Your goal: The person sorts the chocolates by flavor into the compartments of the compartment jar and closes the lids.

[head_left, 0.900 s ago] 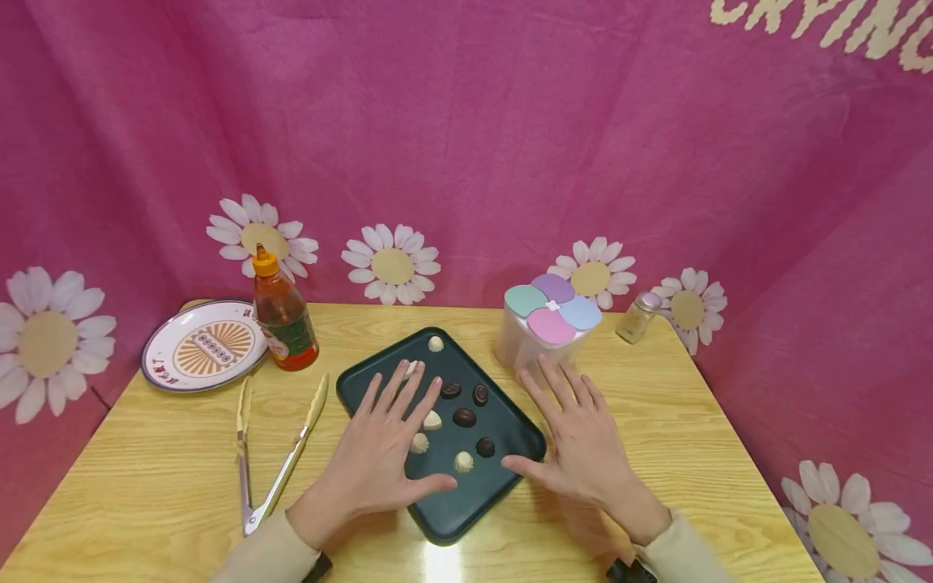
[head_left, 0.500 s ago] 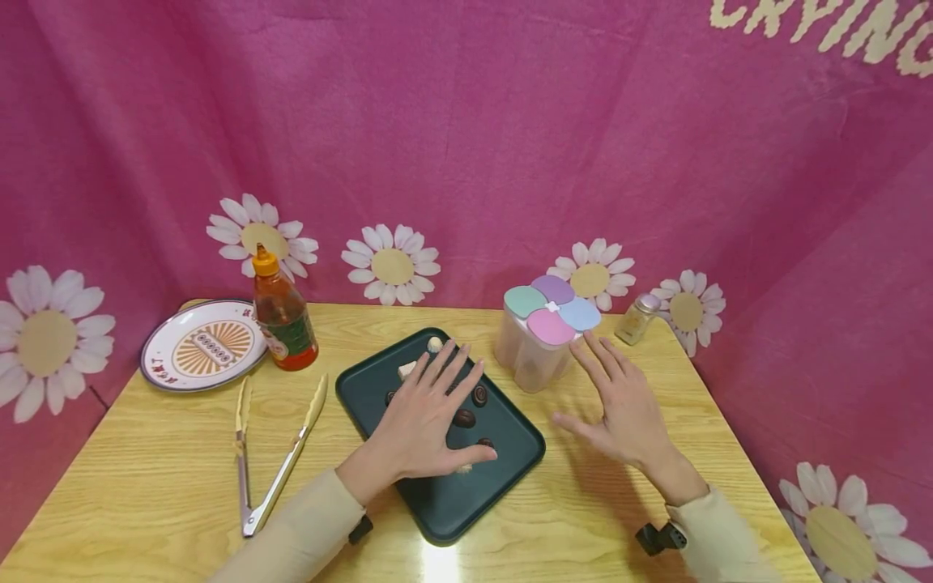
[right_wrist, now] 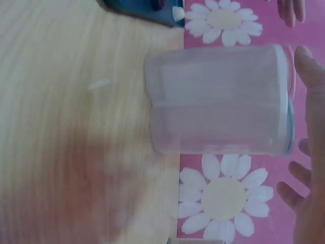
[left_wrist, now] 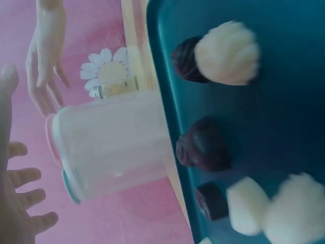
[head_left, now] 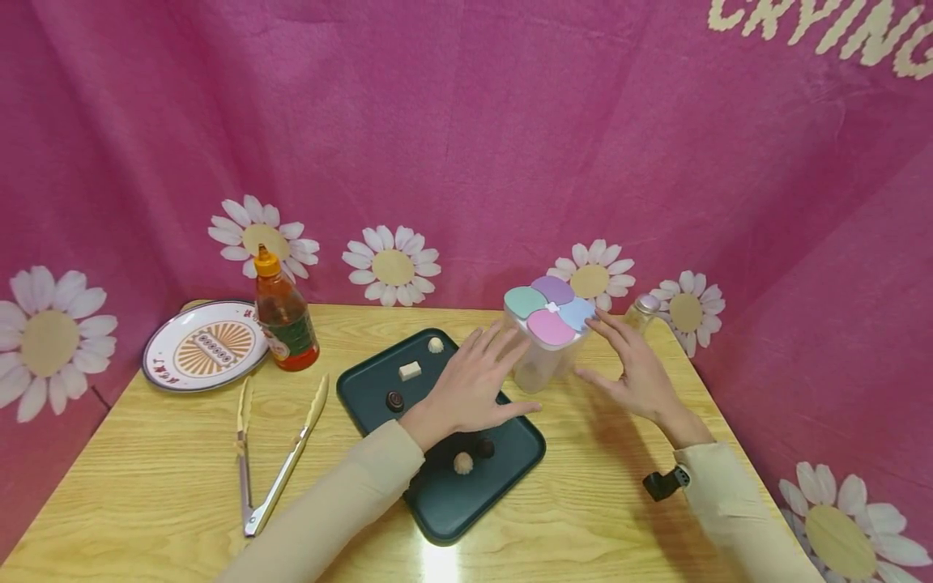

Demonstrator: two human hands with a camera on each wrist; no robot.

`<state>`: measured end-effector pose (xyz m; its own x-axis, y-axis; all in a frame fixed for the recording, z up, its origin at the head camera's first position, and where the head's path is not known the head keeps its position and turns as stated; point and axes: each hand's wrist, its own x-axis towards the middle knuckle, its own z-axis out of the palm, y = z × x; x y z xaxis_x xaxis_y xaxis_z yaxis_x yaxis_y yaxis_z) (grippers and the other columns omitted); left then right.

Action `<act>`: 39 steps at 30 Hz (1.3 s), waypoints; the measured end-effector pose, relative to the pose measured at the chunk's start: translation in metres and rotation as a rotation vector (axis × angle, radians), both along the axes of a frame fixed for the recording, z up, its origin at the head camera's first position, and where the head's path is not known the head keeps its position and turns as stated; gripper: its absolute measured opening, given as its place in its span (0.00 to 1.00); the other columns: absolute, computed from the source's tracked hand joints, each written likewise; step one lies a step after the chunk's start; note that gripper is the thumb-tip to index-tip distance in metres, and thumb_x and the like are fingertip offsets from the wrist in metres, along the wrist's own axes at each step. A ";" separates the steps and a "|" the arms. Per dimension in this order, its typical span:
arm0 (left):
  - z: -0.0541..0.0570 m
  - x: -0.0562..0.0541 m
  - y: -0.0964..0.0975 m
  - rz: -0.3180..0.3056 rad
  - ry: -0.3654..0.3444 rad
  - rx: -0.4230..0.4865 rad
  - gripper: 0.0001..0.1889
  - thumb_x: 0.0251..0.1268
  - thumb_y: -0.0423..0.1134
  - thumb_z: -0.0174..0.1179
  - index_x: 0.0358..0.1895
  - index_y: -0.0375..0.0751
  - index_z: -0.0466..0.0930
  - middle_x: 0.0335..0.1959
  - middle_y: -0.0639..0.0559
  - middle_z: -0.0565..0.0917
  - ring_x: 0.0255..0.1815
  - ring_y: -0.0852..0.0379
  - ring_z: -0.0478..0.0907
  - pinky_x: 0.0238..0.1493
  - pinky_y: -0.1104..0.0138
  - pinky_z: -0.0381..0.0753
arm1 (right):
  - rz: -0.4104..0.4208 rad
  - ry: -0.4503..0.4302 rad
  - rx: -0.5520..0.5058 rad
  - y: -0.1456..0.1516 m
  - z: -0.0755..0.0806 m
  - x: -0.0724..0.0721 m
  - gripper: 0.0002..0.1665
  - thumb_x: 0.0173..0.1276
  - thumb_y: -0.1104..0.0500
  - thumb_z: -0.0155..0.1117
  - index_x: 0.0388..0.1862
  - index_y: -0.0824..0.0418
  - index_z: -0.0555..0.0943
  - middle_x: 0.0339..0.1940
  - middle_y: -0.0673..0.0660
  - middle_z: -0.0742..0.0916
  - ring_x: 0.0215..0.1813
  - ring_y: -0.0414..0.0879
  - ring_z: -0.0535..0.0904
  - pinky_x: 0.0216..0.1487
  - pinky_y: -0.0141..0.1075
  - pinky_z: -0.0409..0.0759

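Observation:
A translucent storage canister (head_left: pixel 535 374) stands on the table, its lid (head_left: pixel 550 328) made of four petals in green, purple, blue and pink. My left hand (head_left: pixel 474 387) hovers over the tray's right side, its spread fingers pointing at the canister's left. On the other side my right hand (head_left: pixel 636 371) has its fingertips right by the blue petal. Both hands hold nothing, and the right wrist view shows its fingers (right_wrist: pixel 292 195) apart from the canister wall. Beneath my left arm, a dark tray (head_left: pixel 503 478) bears white and dark brown chocolates (head_left: pixel 394 401), partly hidden.
Metal tongs (head_left: pixel 273 494) with cream tips lie spread left of the tray. Behind them are an oval plate (head_left: pixel 164 356) and a sauce bottle (head_left: pixel 287 320) with a yellow cap. A small shaker (head_left: pixel 643 312) stands behind my right hand. A pink daisy cloth (head_left: pixel 466 162) hangs behind the table.
My left hand has moved right and forward across the tray to the canister's left side. My right hand has shifted right and forward to the canister's right. The canister stays put.

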<state>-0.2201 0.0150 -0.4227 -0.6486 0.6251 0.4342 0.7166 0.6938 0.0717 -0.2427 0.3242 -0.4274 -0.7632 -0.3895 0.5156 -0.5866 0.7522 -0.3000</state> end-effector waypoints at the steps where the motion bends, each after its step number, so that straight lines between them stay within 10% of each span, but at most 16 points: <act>1: 0.000 -0.004 0.004 -0.004 0.022 0.001 0.48 0.67 0.73 0.59 0.81 0.46 0.65 0.83 0.43 0.66 0.85 0.41 0.61 0.82 0.46 0.65 | 0.000 -0.008 -0.002 0.001 0.000 -0.003 0.46 0.59 0.54 0.81 0.76 0.59 0.74 0.80 0.67 0.73 0.76 0.68 0.71 0.67 0.72 0.72; 18: 0.002 -0.044 0.046 0.031 -0.002 0.103 0.26 0.74 0.61 0.61 0.66 0.50 0.81 0.69 0.49 0.78 0.69 0.50 0.74 0.73 0.55 0.75 | -0.030 -0.082 0.099 0.009 0.006 -0.045 0.37 0.72 0.48 0.69 0.77 0.56 0.74 0.80 0.64 0.74 0.77 0.67 0.71 0.69 0.69 0.72; 39: 0.004 -0.052 0.050 0.104 0.041 0.088 0.19 0.75 0.60 0.61 0.58 0.55 0.82 0.62 0.53 0.83 0.65 0.52 0.77 0.66 0.58 0.79 | -0.032 -0.031 0.114 0.005 0.008 -0.051 0.31 0.73 0.47 0.67 0.71 0.58 0.79 0.73 0.63 0.81 0.71 0.65 0.77 0.66 0.64 0.75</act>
<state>-0.2719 0.0645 -0.4192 -0.6886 0.5134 0.5121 0.6445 0.7570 0.1078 -0.2934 0.3294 -0.4192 -0.7910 -0.4200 0.4449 -0.5538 0.8006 -0.2289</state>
